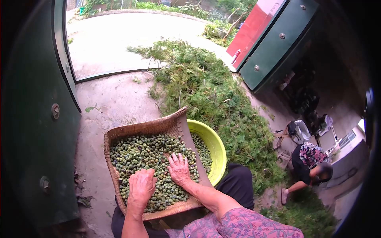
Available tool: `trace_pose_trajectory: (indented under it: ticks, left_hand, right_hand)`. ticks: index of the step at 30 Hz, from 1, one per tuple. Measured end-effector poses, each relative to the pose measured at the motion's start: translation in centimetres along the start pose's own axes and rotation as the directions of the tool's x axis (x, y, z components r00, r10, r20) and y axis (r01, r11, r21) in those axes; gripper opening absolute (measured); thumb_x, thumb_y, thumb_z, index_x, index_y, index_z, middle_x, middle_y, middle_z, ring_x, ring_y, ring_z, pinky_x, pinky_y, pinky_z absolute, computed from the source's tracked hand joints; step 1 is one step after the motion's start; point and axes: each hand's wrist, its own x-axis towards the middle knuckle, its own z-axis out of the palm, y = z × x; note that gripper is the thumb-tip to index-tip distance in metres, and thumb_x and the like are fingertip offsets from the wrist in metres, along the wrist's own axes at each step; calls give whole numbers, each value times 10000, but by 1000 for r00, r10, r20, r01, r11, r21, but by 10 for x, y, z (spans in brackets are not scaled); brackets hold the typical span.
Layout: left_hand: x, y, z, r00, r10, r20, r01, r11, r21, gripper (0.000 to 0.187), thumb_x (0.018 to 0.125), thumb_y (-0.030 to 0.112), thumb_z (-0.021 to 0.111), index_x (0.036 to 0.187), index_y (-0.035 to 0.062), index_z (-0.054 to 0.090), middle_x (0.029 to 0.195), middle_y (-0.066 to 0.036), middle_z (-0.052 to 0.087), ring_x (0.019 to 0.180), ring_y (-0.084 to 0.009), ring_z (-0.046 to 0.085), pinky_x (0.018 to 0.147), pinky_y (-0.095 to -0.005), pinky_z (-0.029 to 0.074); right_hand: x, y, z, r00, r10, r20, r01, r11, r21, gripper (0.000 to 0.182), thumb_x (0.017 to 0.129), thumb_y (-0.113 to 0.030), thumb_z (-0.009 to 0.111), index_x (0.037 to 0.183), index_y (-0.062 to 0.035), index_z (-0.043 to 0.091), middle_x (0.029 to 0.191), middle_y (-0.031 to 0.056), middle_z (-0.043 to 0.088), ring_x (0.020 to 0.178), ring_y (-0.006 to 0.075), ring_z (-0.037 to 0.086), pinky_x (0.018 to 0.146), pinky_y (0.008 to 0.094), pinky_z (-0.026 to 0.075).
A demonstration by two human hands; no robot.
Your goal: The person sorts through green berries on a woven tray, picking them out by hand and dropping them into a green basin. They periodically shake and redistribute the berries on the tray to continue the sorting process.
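Note:
A woven basket tray (114, 174) rests across my lap, filled with small round green fruits (139, 152), some of them darker. My left hand (142, 185) lies on the fruits at the middle left, its fingers curled; whatever they hold is hidden. Further right, my right hand (179, 169) is spread over the fruits with its fingers apart. A yellow-green basin (219, 154) stands just beyond the tray's right edge, partly covered by it, with more of the same fruits inside.
Cut green branches (210, 87) form a long heap from the doorway down the right side. A green metal door (35, 119) stands at left, another (278, 39) at upper right. At right, a person (311, 160) bends near a chair (299, 131).

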Motion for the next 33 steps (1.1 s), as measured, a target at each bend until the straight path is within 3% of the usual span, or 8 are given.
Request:
trace_pose_trajectory:
  ticks: [14,20,21,22,24,26,28,33]
  left_hand:
    - [-3,-4,3,991,-71,117,63,996,69,216,770,215,641,930,71,627,831,-163,632,834,-334,623,731,-448,490]
    - [-4,-17,12,998,-47,38,43,994,98,153,739,184,650,778,53,582,779,-169,623,744,-347,626,660,-458,498]
    - [-6,-20,12,1000,-2,-16,3,997,77,149,731,174,657,785,60,579,741,-163,604,721,-344,614,636,-461,482]
    - [-5,-16,3,991,-99,92,93,993,67,181,781,197,607,887,52,581,824,-181,616,834,-368,600,731,-469,473]
    - [-12,-26,8,998,-20,-67,23,999,46,204,793,200,617,931,54,586,862,-179,622,856,-364,597,730,-469,471]
    - [-10,-27,0,995,-90,-36,92,994,61,211,809,200,603,970,63,597,897,-173,631,880,-360,599,743,-462,474]
    - [-6,-21,-10,981,-192,9,190,976,106,236,821,203,592,1017,72,604,936,-164,641,907,-353,602,764,-454,477]
    - [-6,-22,-13,972,-234,4,232,965,124,274,829,222,580,1059,75,607,990,-149,648,938,-340,605,798,-449,475]
  right_hand:
    - [-24,-3,0,996,-60,72,51,992,116,462,903,-276,512,1291,-31,456,1363,131,434,1315,318,328,1067,556,214]
    - [-37,-7,-39,996,-22,88,-3,960,278,357,855,-192,575,1204,-117,558,1320,98,488,1288,302,374,1063,577,207]
    - [-44,-8,-46,999,-49,20,39,937,346,325,844,-162,582,1165,-109,577,1289,105,509,1250,311,410,1049,545,256]
    - [-49,-8,-50,997,-69,-44,81,906,414,294,833,-132,588,1126,-102,596,1259,112,529,1212,321,446,1035,513,305]
    - [-59,-6,-55,987,-122,-106,161,807,568,247,809,-75,600,1055,-69,622,1147,130,586,1101,324,521,942,428,412]
    - [-69,-9,-72,987,-156,-48,152,771,619,195,804,-40,620,996,-21,648,1059,155,627,1006,326,581,870,368,464]
    - [-80,-8,-72,977,-209,27,143,748,648,216,811,-37,612,1024,-16,639,1067,159,627,1033,322,576,887,379,461]
    - [-92,-5,-55,952,-296,73,179,735,654,313,790,-38,619,1101,-22,589,1188,166,561,1135,347,501,969,403,414]
